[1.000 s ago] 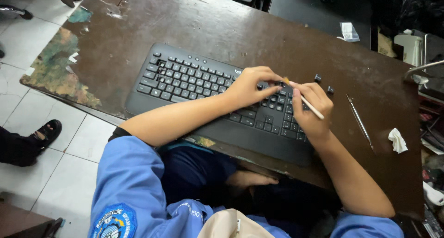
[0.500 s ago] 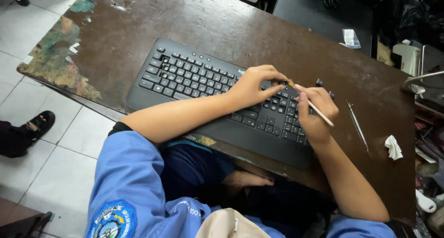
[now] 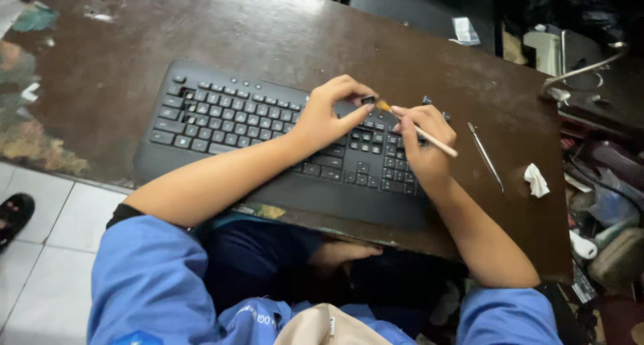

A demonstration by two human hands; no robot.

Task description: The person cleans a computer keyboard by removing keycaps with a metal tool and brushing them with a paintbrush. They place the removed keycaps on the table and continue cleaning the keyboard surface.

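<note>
Keyboard [image 3: 268, 137], black, lies on your brown desk [image 3: 282, 36]. Your left hand [image 3: 325, 117] pinches a small dark keycap [image 3: 367, 100] above the keys; your right hand [image 3: 422, 144] grips a thin brush [image 3: 419, 130], bristles near the keycap. Metal pick [image 3: 484, 155] and crumpled tissue [image 3: 535, 181] lie beside.

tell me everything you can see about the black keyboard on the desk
The black keyboard is a full-size board that looks like plastic, with a smooth palm rest along its near edge. It lies flat and slightly skewed on the worn brown desk. Its keys look in place on the left side. The left hand rests on the keys right of middle, pinching a small dark piece. The right hand rests over the right-hand keys, holding a thin brush whose tip points towards that piece.
</note>
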